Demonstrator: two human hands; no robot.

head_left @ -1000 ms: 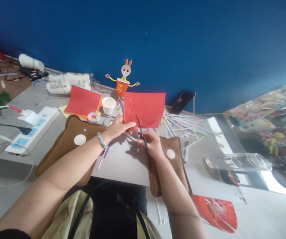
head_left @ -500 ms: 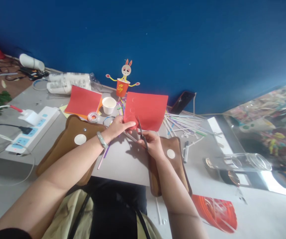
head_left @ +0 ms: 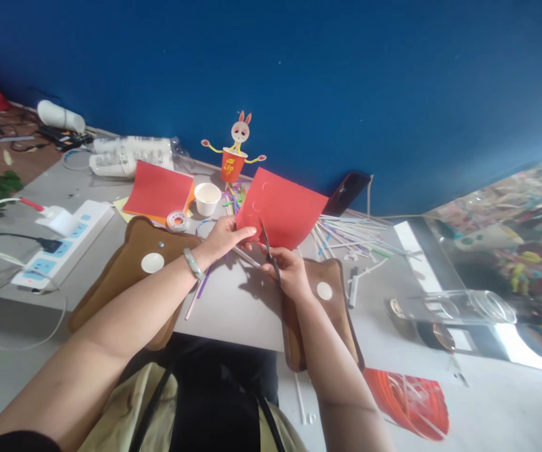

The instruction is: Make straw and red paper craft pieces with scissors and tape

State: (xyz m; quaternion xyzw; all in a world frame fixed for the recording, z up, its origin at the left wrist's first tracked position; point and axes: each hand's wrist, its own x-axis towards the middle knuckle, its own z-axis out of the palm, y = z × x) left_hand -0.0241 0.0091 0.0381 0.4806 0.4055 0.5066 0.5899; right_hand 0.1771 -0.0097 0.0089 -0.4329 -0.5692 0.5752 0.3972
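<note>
A sheet of red paper (head_left: 289, 204) with faint round outlines near its left side is pinched at its lower left corner by my left hand (head_left: 227, 240). My right hand (head_left: 289, 271) grips dark scissors (head_left: 271, 251), whose blades point up at the paper's lower left part. Whether the blades are shut on the paper is too small to tell. Behind the sheet, to the left, stands a red cup (head_left: 232, 165) with a paper rabbit head and yellow arms. A white paper cup (head_left: 207, 199) is to the left of the sheet.
Brown mats (head_left: 124, 295) lie under both forearms. On the left are a power strip (head_left: 63, 248), red paper sheets (head_left: 157, 193) and stacked cups (head_left: 129, 157). To the right are pipe cleaners (head_left: 346, 232), a marker (head_left: 353, 289), a glass jar (head_left: 454, 306) and a red container (head_left: 407, 402).
The red sheet has turned clockwise, its right side tilting down and its top left corner rising. Both hands have stayed nearly in place.
</note>
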